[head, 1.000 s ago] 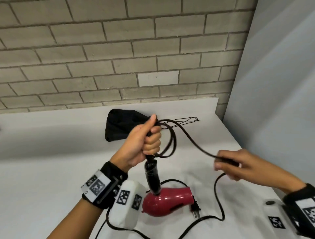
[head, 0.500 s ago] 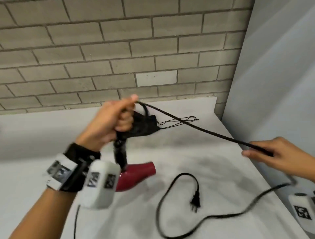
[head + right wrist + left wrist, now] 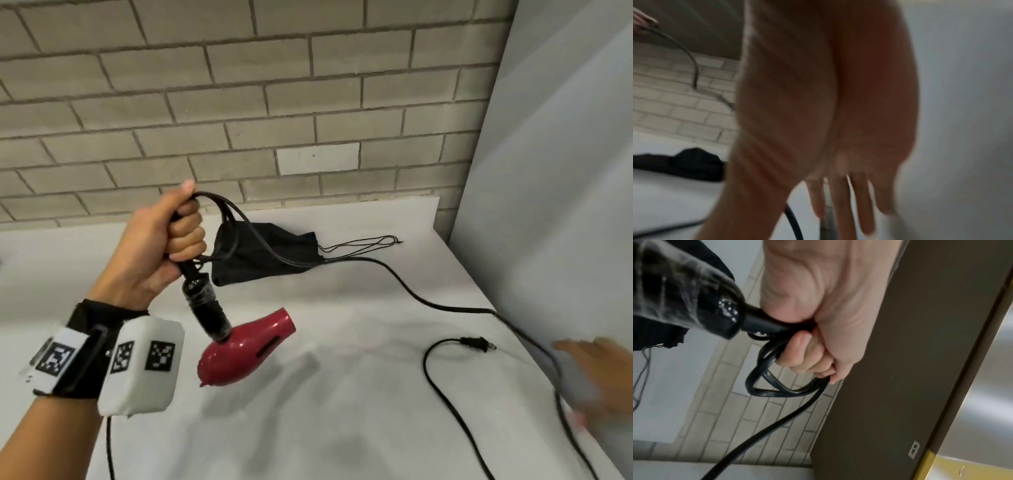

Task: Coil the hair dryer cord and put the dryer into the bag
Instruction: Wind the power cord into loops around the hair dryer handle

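My left hand (image 3: 185,233) grips a couple of loops of the black cord (image 3: 411,294) together with the cord's stiff end at the dryer handle. The red hair dryer (image 3: 246,346) hangs from that grip, nose tilted up to the right, above the white table (image 3: 342,428). In the left wrist view the loops (image 3: 777,386) bulge out past my curled fingers (image 3: 803,352). The black bag (image 3: 267,253) lies flat behind the dryer. Slack cord runs right along the table to the plug (image 3: 476,344). My right hand (image 3: 596,373), blurred, hovers over the cord at the right edge, fingers (image 3: 840,203) straight, holding nothing.
A brick wall (image 3: 239,102) backs the table and a grey panel (image 3: 565,171) closes its right side. The bag's thin drawstrings (image 3: 359,243) trail to the right of it. A cable from my left wrist camera hangs at the bottom left.
My right hand has let go of the cord and dropped low to the right. The cord, taut in the air before, now lies slack on the table. The left hand keeps its grip.
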